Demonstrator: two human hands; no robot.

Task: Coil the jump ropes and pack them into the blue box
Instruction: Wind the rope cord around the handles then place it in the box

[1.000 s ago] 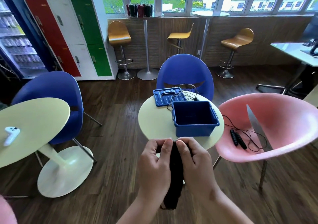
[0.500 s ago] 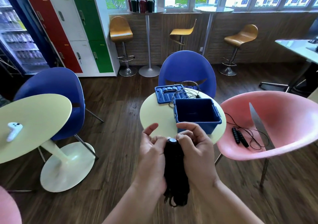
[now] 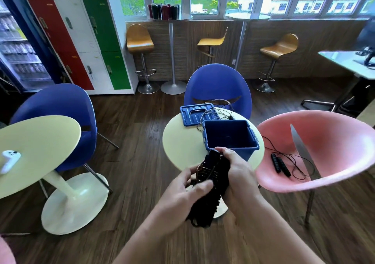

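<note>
Left foreground: round cream table on pedestal base, white controller lying near its left edge. Blue shell chair tucked behind it. Centre: second round cream table, second blue chair beyond. Right: pink shell chair on metal legs. Back wall: three wooden bar stools, two tall tables, dark cans grouped on left one. Red, white, green lockers beside drinks cooler. Dark wood floor.

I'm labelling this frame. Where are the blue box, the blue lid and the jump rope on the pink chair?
blue box (image 3: pixel 230 132): head view, inner wall.
blue lid (image 3: pixel 193 115): head view, ribbed top.
jump rope (image 3: pixel 276 163) on pink chair (image 3: pixel 334 142): head view, handles.
</note>
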